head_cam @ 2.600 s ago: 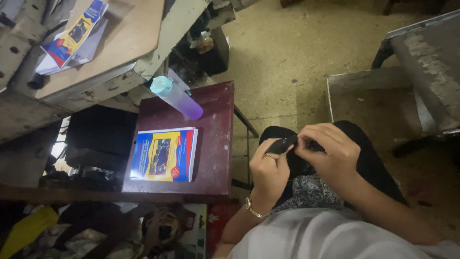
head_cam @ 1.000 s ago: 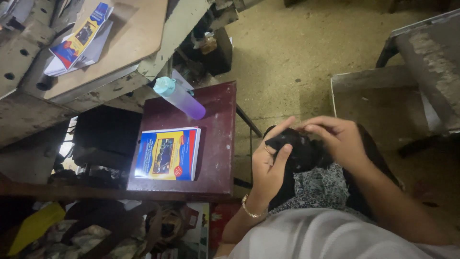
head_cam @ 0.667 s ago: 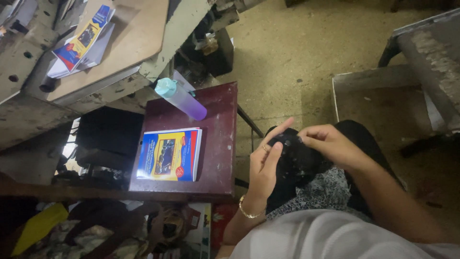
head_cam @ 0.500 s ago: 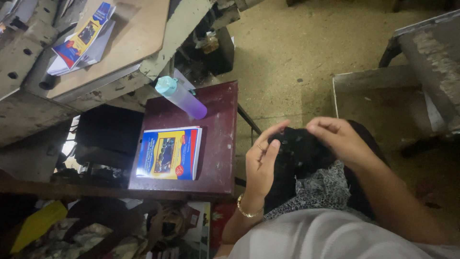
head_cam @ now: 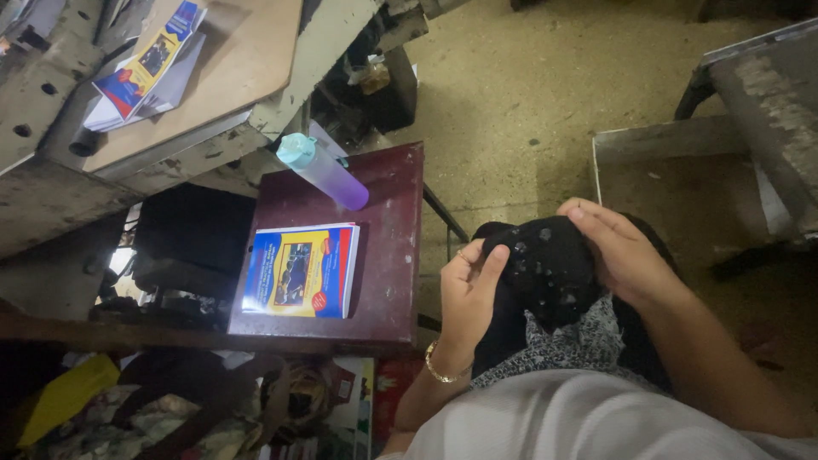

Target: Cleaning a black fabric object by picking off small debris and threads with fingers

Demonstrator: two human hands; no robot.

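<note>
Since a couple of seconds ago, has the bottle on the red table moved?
No. The bottle lies at the same far corner of the red table, just beyond the book; only the camera shifted slightly.

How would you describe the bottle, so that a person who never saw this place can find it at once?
Look at the dark red table left of the person's knees. Near its far edge, above the blue and yellow book, stands the bottle. It is the only tall thing there: a pale purple cylinder with a light teal cap.

maroon side table (head_cam: 388,255) | book (head_cam: 300,271) lying flat | purple bottle (head_cam: 324,173) upright
</note>
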